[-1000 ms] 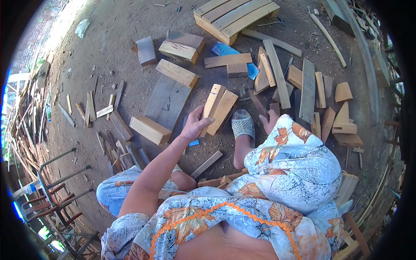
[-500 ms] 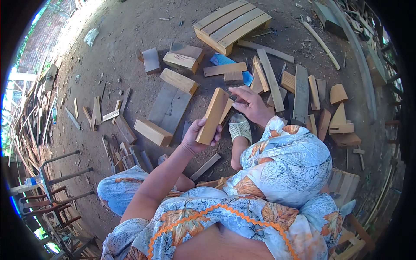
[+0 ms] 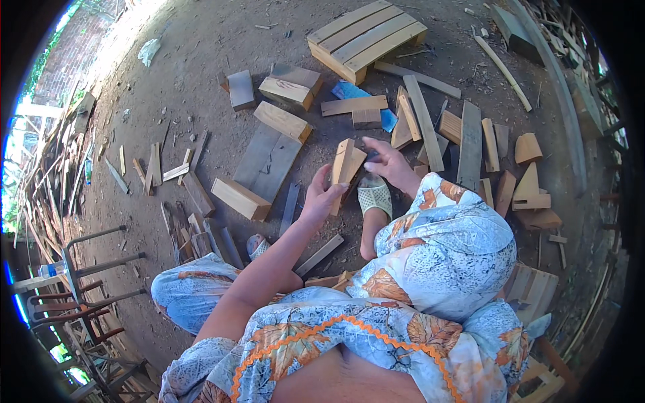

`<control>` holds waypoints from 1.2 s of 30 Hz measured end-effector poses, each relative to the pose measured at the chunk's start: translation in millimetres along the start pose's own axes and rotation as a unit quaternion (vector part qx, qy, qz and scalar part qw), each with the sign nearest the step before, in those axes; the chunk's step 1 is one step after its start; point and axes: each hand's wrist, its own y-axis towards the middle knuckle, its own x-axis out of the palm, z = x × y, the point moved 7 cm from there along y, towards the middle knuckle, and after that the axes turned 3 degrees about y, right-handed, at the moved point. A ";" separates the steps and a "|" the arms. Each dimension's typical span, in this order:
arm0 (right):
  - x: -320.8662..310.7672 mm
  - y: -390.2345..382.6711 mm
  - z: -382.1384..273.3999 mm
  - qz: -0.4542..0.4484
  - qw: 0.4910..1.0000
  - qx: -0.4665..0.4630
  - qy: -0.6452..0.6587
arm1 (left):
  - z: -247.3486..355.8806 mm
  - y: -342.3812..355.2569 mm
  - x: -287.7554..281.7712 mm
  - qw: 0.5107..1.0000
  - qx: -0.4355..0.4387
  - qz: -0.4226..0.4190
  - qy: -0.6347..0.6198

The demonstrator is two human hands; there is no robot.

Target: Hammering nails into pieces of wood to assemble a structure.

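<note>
My left hand (image 3: 321, 199) grips a short light-brown wooden block (image 3: 342, 160), thumb on its near end and fingers along its left side. The block points away from me, tilted, above the ground. Just behind it and to its right shows a second pale wood piece (image 3: 357, 162); whether the two touch I cannot tell. My right hand (image 3: 395, 169) hovers close on the right, thumb and forefinger spread apart with nothing visible between them. Below that hand is my right foot in a pale perforated slipper (image 3: 375, 197).
Around me lie a wide grey board (image 3: 267, 161), a wooden block (image 3: 240, 199), a long plank (image 3: 423, 124) and several offcuts. A slatted wooden stand (image 3: 366, 37) is at the far side. A metal-framed chair (image 3: 80, 295) stands at left, near piled scrap wood (image 3: 57, 181).
The block in my left hand has turned, its end now pointing more away from me and looking shorter. My left hand has shifted slightly up and right; the right stays beside it.
</note>
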 end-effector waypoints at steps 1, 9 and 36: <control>-16.0 -8.3 15.9 0.068 0.986 0.049 -0.147 | 4.9 5.5 -9.3 0.988 0.066 0.073 0.123; -58.7 -89.4 103.7 0.018 0.749 0.311 -0.585 | -21.8 27.6 -32.4 0.897 0.018 0.171 0.408; -11.5 -36.3 -3.5 0.079 0.959 0.057 -0.265 | -35.9 32.5 6.8 0.859 -0.131 0.132 0.477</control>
